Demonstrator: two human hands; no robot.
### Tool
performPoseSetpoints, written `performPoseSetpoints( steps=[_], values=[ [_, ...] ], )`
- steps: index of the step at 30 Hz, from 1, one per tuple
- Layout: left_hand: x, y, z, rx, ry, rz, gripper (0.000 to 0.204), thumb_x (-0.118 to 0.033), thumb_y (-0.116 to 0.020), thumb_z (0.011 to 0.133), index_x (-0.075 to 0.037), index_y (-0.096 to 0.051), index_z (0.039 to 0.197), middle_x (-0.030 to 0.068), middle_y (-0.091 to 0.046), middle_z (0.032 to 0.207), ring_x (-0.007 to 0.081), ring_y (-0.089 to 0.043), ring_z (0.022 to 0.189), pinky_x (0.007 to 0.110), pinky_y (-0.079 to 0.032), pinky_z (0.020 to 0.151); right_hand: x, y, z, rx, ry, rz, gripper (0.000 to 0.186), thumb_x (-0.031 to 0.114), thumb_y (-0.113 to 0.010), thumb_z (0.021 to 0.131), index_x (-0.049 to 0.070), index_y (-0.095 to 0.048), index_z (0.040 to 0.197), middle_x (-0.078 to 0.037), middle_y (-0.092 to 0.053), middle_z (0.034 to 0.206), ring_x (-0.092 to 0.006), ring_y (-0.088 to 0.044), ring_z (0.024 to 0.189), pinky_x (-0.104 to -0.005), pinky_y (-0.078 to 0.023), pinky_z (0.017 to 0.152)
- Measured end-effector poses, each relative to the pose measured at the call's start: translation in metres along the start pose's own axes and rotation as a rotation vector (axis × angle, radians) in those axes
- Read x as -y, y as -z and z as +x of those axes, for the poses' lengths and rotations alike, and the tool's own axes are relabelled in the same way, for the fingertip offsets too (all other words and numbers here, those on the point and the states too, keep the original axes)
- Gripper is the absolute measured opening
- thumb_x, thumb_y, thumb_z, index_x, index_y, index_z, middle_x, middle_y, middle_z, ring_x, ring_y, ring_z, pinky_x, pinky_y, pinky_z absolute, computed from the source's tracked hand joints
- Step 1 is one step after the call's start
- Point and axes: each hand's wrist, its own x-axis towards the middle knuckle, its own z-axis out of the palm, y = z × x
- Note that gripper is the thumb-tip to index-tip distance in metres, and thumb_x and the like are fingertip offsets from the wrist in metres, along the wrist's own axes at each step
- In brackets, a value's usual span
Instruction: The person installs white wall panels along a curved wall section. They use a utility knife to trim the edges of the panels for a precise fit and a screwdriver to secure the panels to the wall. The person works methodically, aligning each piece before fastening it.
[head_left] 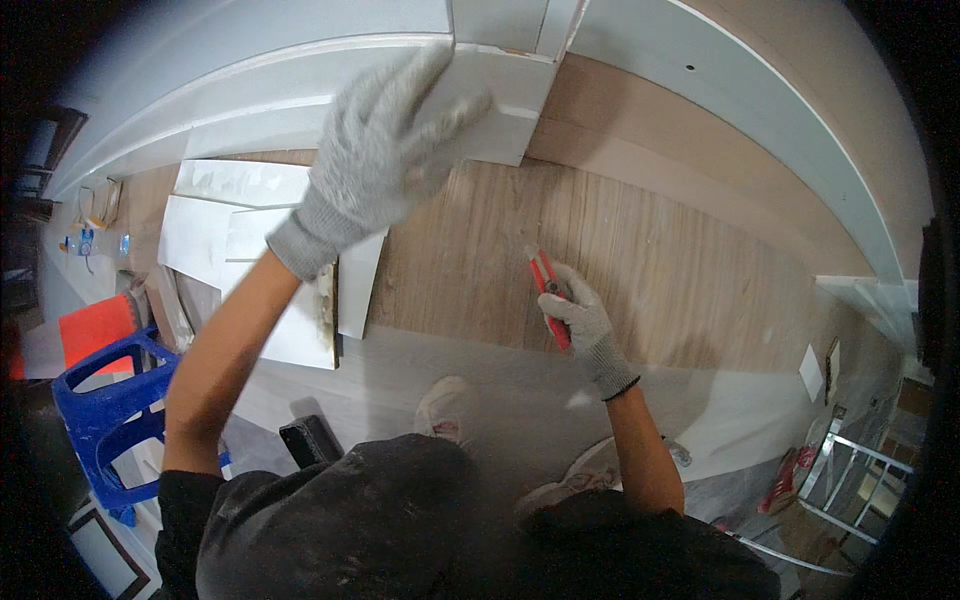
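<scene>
My left hand point(380, 150), in a grey knit glove, is raised in front of white panelling point(250, 65) along the upper edge, fingers stretched apart and slightly blurred; contact with it cannot be told. My right hand point(580, 315), gloved alike, grips a red utility knife point(546, 290) above the wood-look floor point(700, 260), its tip pointing up and left. Beneath my left forearm lie loose white boards point(200, 235), one with a stained, rough edge.
A blue plastic stool point(105, 380) and an orange-red object point(100, 335) stand at left, near bottles point(85, 240). A black object point(310, 440) lies by my feet. A metal ladder-like frame point(850, 480) is at lower right. A beige recessed strip point(650, 150) runs along the upper right.
</scene>
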Motion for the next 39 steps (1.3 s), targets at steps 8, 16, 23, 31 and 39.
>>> performPoseSetpoints(
  steps=[8,16,23,31,39],
  values=[
    [-0.072,-0.086,-0.108,0.477,0.099,-0.229,0.064,-0.044,-0.071,0.09,-0.024,-0.053,0.148,0.0188,-0.03,0.164,0.0364,-0.033,0.15,0.051,-0.031,0.12,0.092,-0.016,-0.014,-0.172,0.29,-0.106,0.05,0.016,-0.063,0.098,0.002,-0.051,0.144,-0.007,-0.066,0.107,-0.0139,-0.062,0.095,-0.031,-0.05,0.086],
    [-0.087,-0.112,-0.118,0.706,0.062,-0.303,0.07,-0.044,-0.073,0.088,-0.022,-0.05,0.151,0.0163,-0.031,0.164,0.0369,-0.036,0.147,0.053,-0.033,0.119,0.162,-0.047,0.014,-0.517,0.588,-0.434,0.046,0.034,-0.049,0.108,-0.002,-0.055,0.135,-0.016,-0.065,0.091,-0.0204,-0.064,0.082,-0.0366,-0.051,0.073],
    [-0.071,-0.078,-0.02,0.587,0.661,-1.349,0.055,-0.035,-0.062,0.1,-0.011,-0.053,0.148,0.0184,-0.061,0.139,0.0288,-0.059,0.127,0.041,-0.044,0.112,0.186,-0.054,0.021,-0.635,0.691,-0.625,0.04,0.039,-0.046,0.109,0.001,-0.057,0.117,-0.022,-0.065,0.082,-0.0357,-0.069,0.076,-0.0446,-0.052,0.068],
    [-0.076,-0.061,0.054,0.002,0.676,-1.894,0.045,-0.034,-0.048,0.11,-0.008,-0.055,0.146,0.0069,-0.067,0.125,0.0174,-0.063,0.117,0.034,-0.049,0.103,0.2,-0.057,0.023,-0.698,0.676,-0.845,0.033,0.036,-0.047,0.108,0.005,-0.055,0.114,-0.026,-0.069,0.083,-0.0457,-0.07,0.082,-0.0534,-0.053,0.068],
    [-0.084,-0.072,0.069,-0.135,0.641,-2.028,0.059,-0.051,-0.044,0.108,-0.004,-0.053,0.141,0.0091,-0.061,0.125,0.019,-0.058,0.117,0.036,-0.043,0.108,0.205,-0.064,0.027,-0.752,0.56,-0.84,0.031,0.036,-0.046,0.107,0.005,-0.053,0.109,-0.028,-0.069,0.083,-0.048,-0.069,0.082,-0.0581,-0.052,0.068]
  ],
)
